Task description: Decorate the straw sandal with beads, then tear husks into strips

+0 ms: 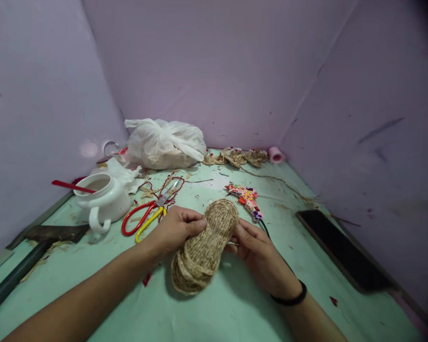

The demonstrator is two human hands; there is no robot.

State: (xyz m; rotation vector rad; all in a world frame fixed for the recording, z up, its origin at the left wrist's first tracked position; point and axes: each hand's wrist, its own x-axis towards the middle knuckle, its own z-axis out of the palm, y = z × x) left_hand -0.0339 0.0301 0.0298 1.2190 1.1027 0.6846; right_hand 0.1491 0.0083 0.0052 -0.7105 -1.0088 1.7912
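- lettering: the patterned tool (248,198) carries a multicoloured print; too small to tell whether any of it is writing.
- left hand: the left hand (176,227) has thumb and fingers closed on the left edge of the woven fibre piece (207,247), thumb lying on its upper face.
- right hand: the right hand (255,244) has its thumb against the right edge, fingers curled and partly hidden beneath; how firmly they press, cannot tell. black band (291,295) at the wrist.
- position of piece: between both hands over the green table surface (253,311), far end angled to the right, near end towards the wearer. whether the near end touches the table, cannot tell.
- left of hands: scissors (161,201) with one red and one yellow handle, blades pointing away, beside red thread (179,189); white pot (116,199) with a red stick (71,186) leaning in it; dark-headed tool (57,232) in front.
- right: black phone-like slab (342,251) near the wall.
- back: knotted white plastic bag (164,145), small woven pieces (235,156) in a row, pink spool (276,155).
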